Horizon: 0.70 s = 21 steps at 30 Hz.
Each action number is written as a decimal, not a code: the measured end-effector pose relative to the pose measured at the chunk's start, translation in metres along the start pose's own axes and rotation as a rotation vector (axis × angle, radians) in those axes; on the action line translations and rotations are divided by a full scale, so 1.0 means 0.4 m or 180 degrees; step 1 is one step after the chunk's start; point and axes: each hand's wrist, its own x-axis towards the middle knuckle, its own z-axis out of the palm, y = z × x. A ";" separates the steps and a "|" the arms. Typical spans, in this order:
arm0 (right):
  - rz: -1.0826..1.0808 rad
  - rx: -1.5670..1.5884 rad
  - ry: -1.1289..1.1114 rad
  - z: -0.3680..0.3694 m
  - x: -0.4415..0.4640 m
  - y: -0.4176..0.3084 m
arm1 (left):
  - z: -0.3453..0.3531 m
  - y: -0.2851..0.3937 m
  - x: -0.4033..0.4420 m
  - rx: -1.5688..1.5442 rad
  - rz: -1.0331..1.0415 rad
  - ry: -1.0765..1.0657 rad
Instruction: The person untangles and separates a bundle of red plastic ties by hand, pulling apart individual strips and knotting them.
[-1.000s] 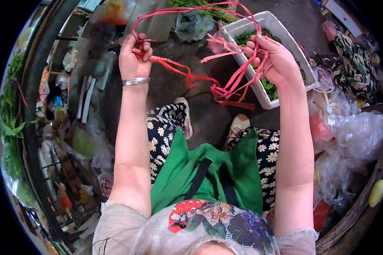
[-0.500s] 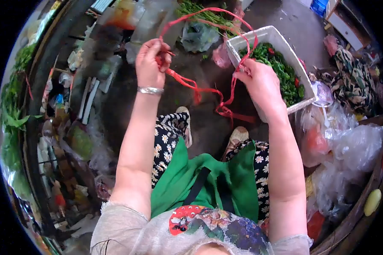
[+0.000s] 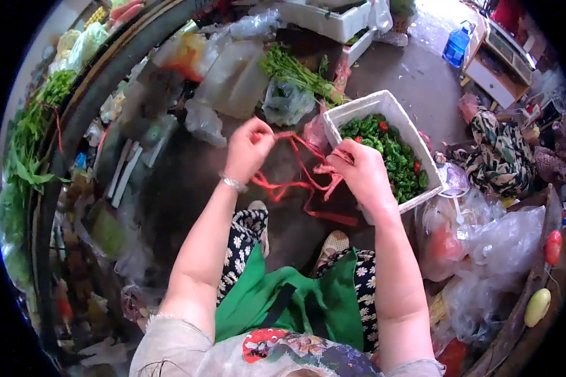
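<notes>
Red ribbon (image 3: 325,169) hangs between left fingers (image 3: 258,129) and right fingers (image 3: 347,154) near box rim (image 3: 355,105).

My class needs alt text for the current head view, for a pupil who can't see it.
A person's left hand and right hand hold loose red ribbon in front of their body. Just beyond the right hand stands a white box of leafy greens; clear plastic bags lie to the right.

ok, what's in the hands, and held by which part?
Red ribbon: the left hand pinches one stretch, the right hand a bunched section, with slack loops between them. Can't tell whether either hold is at an end.
</notes>
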 end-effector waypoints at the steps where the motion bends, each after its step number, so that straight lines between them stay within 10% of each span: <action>1: 0.0147 0.0337 -0.0154 -0.007 -0.001 -0.022 | 0.009 -0.002 -0.003 0.0266 0.0361 -0.0287; 7: -0.0809 -0.0070 -0.0403 0.061 -0.017 -0.026 | 0.049 0.116 -0.053 -0.0126 -0.0274 -0.1272; 21: 0.0911 0.2449 -0.0796 0.004 -0.012 -0.098 | 0.072 0.187 -0.065 -0.1257 -0.1144 -0.0722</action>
